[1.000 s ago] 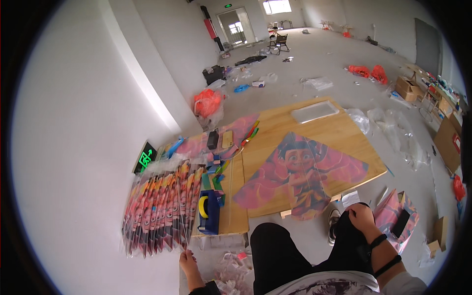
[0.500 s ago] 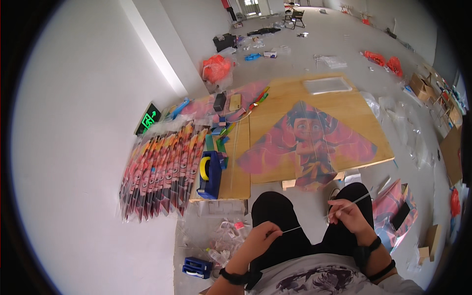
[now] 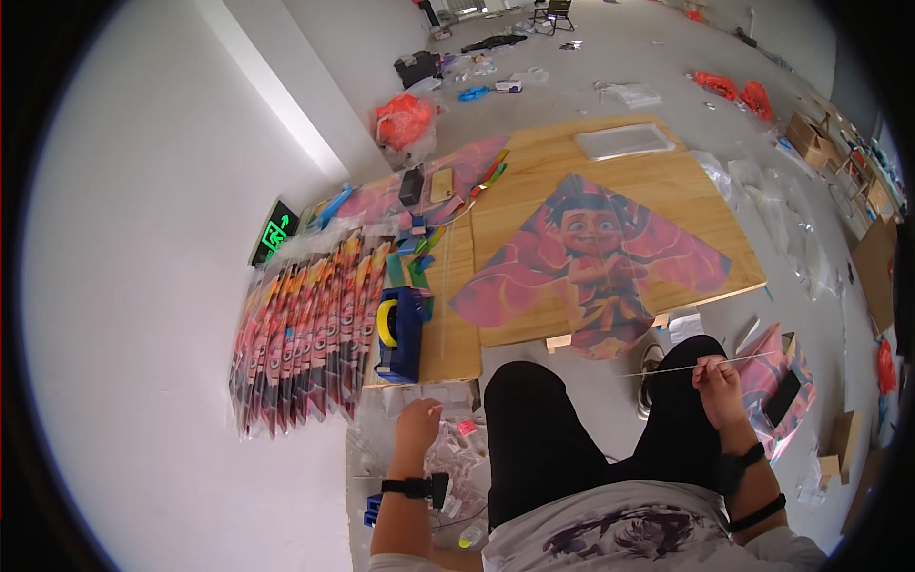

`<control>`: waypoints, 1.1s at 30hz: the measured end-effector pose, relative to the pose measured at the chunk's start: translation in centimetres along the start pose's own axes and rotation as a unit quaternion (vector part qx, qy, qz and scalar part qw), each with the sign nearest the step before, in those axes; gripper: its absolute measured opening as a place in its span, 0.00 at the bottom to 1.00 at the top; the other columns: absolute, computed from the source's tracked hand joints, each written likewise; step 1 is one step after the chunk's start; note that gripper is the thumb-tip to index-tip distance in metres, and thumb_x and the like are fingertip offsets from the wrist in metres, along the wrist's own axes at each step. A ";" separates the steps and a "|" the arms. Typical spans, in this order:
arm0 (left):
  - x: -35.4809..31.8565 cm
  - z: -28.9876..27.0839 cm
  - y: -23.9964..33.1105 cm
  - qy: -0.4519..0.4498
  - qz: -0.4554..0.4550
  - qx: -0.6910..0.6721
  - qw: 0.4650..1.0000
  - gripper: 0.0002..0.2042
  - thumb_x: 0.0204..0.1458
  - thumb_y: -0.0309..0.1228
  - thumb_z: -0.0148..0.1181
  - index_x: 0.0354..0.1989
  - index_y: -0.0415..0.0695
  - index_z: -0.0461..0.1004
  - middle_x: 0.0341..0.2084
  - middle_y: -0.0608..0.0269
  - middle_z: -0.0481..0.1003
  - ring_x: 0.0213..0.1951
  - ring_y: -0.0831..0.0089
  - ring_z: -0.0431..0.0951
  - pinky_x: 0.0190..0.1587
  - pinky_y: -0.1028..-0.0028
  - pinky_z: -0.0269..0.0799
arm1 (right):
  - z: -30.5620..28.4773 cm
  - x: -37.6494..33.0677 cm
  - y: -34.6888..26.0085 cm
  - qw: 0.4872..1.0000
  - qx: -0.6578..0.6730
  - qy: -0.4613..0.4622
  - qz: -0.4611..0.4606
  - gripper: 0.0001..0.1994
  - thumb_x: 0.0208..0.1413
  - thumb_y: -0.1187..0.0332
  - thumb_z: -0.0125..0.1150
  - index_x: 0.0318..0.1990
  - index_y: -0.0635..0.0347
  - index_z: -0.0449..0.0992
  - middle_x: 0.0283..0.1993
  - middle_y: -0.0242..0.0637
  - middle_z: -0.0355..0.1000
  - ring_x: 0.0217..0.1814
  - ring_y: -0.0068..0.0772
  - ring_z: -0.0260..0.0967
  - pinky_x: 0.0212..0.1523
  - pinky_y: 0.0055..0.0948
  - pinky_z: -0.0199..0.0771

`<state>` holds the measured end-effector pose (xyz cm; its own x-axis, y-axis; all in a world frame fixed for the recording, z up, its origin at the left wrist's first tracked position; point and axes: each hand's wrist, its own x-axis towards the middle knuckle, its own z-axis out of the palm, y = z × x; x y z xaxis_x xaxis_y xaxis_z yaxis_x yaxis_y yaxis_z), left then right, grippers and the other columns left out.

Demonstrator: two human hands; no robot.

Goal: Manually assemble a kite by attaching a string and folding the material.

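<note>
My right hand [image 3: 718, 377] is closed in a pinch on a thin pale rod [image 3: 658, 371], which sticks out on both sides above my right knee. My left hand [image 3: 416, 426] is off to the left, over the floor litter just below the table's near edge. Its fingers are curled together, and whatever they hold, if anything, is hidden. A pink, delta-shaped kite [image 3: 610, 276] printed with a cartoon figure lies spread on the wooden table [image 3: 534, 191], its tail end past the near edge. Left of it stands a blue tape dispenser [image 3: 408, 348] with a yellow roll.
Packaged folded kites [image 3: 310, 334] lie at the table's left. Behind are a phone [image 3: 441, 185], a black box [image 3: 411, 187], coloured strips [image 3: 491, 178] and a clear tray [image 3: 624, 142]. A kite-print bundle with a black phone [image 3: 782, 398] sits right of my knee. Plastic wrap [image 3: 791, 224] litters the floor.
My left hand has moved from over my lap to the far left, away from the rod. My right hand has risen slightly to the right, still holding it.
</note>
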<state>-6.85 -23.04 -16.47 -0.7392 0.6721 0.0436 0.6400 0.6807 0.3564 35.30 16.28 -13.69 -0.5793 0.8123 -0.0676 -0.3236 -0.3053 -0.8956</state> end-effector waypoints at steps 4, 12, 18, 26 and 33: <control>2.6 5.3 -5.1 -0.064 0.069 -0.076 0.993 0.10 0.58 0.37 0.58 0.39 0.49 0.83 0.38 0.48 0.81 0.45 0.49 0.81 0.47 0.53 0.75 | 0.2 0.9 0.2 0.999 -0.036 -0.001 0.018 0.09 0.70 0.65 0.55 0.45 0.61 0.77 0.37 0.31 0.75 0.38 0.22 0.71 0.41 0.23 0.72; 5.4 9.7 -2.5 -0.123 -0.037 -0.122 0.984 0.10 0.57 0.35 0.57 0.43 0.50 0.82 0.42 0.46 0.81 0.46 0.47 0.81 0.50 0.53 0.76 | -0.9 0.8 0.0 0.999 -0.010 0.020 0.029 0.07 0.71 0.66 0.55 0.45 0.59 0.75 0.39 0.29 0.74 0.40 0.19 0.71 0.42 0.21 0.74; 6.8 12.2 -2.4 -0.131 -0.074 -0.089 0.985 0.13 0.56 0.39 0.58 0.45 0.49 0.82 0.43 0.46 0.81 0.48 0.46 0.80 0.53 0.53 0.75 | -0.1 1.1 -0.3 0.998 -0.025 0.010 0.055 0.06 0.70 0.66 0.56 0.43 0.55 0.75 0.42 0.26 0.74 0.40 0.18 0.71 0.42 0.19 0.74; 8.3 13.6 -0.1 -0.110 -0.163 -0.070 0.978 0.16 0.56 0.40 0.57 0.46 0.43 0.82 0.46 0.40 0.79 0.52 0.43 0.78 0.56 0.53 0.73 | 0.5 1.2 0.1 0.998 -0.033 0.011 0.057 0.08 0.71 0.66 0.55 0.45 0.60 0.76 0.36 0.30 0.74 0.38 0.21 0.71 0.41 0.22 0.73; 7.9 13.3 -1.7 -0.121 -0.144 -0.095 0.978 0.17 0.55 0.40 0.56 0.45 0.42 0.82 0.45 0.39 0.79 0.51 0.43 0.78 0.55 0.53 0.73 | 1.3 1.2 0.1 0.997 -0.046 0.014 0.063 0.08 0.71 0.66 0.55 0.45 0.61 0.77 0.36 0.31 0.75 0.38 0.22 0.71 0.42 0.24 0.74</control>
<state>-10.94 -15.00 -29.12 -0.7970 0.5254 -0.2979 0.3450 0.8008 0.4895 33.65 16.61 -13.27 -0.5887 0.7851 -0.1926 -0.1799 -0.3596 -0.9156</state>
